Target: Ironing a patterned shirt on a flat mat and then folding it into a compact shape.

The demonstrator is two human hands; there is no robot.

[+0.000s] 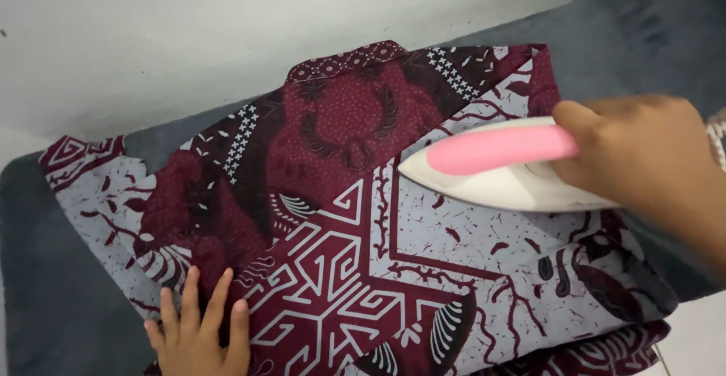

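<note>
Right hand (643,153): clenched around the pink handle of a white iron (499,175). Thumb lies along the near end of the handle; the remaining fingers wrap over the far side and are not individually visible. The iron extends leftward from the grip, its pointed nose aimed toward the middle of the garment, its soleplate resting flat on the cloth.

Left hand (198,330): released, fingers spread and pressed flat on the lower left part of the patterned shirt (340,247). Holds nothing; palm partly cut off by the lower frame edge.

Shirt: maroon and pale grey, with printed geometric and leaf motifs, spread across a dark grey padded surface (45,270). Collar end lies at the top, near the white wall (189,35). One sleeve or side panel reaches out to the left edge of the padding. The lower hem area shows folded layers at the bottom right.

Relation of items to grips: the iron sits on the right upper portion of the shirt, directly under and left of the right hand. The left hand bears on the cloth well apart from the iron, on the opposite side of the central white maze-like motif. The shirt lies between and beneath both hands
</note>
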